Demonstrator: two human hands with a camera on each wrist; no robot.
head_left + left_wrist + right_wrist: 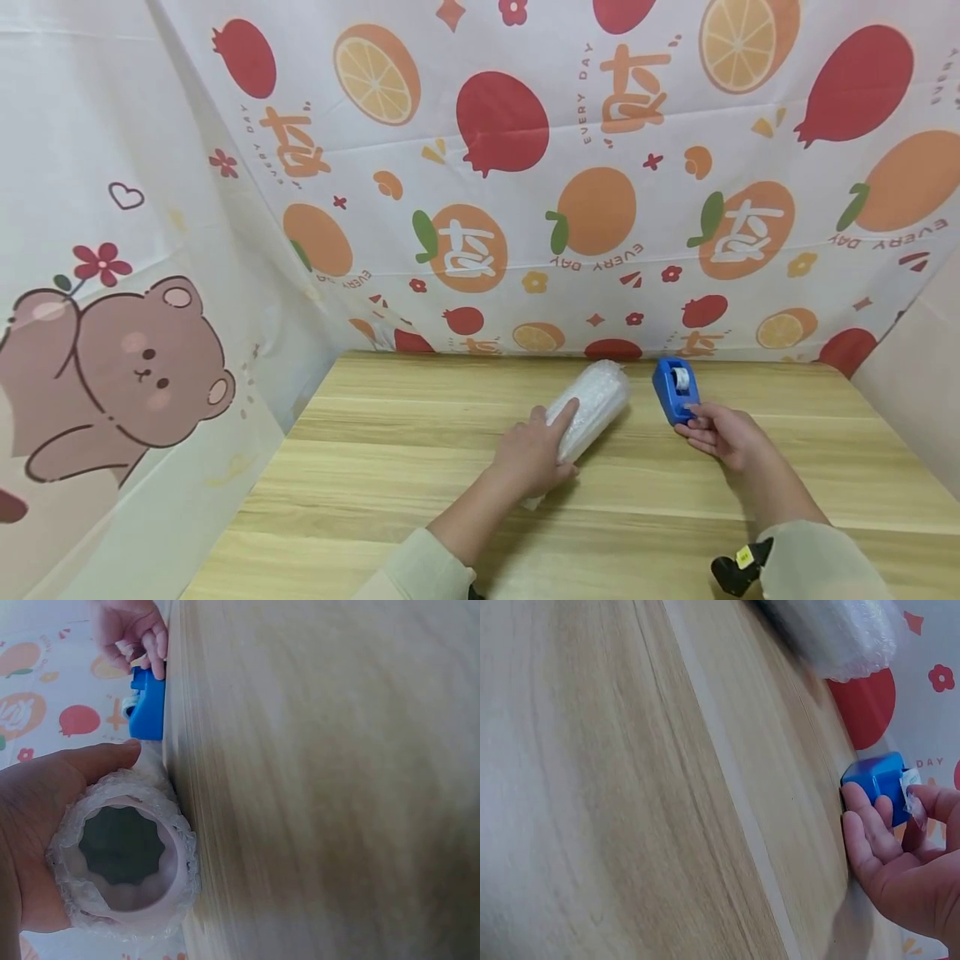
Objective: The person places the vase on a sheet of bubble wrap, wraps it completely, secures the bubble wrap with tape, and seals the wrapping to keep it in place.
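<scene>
My left hand (531, 452) grips a cylinder wrapped in bubble wrap (597, 406) that lies slantwise on the table. In the left wrist view its near end shows a pale pink round rim (177, 859) with a dark, scalloped opening inside. To the right stands a blue tape dispenser (670, 398) with a roll of tape in it. My right hand (731, 437) is at the dispenser's near end. Thumb and forefinger pinch the loose end of the clear tape (910, 793), while other fingers touch the blue body.
The wooden tabletop (360, 483) reaches back to a fruit-print cloth (420, 175) hanging behind it. On the left hangs a cloth with a bear print (150, 358). The cylinder and the dispenser stand near the back edge, a small gap apart.
</scene>
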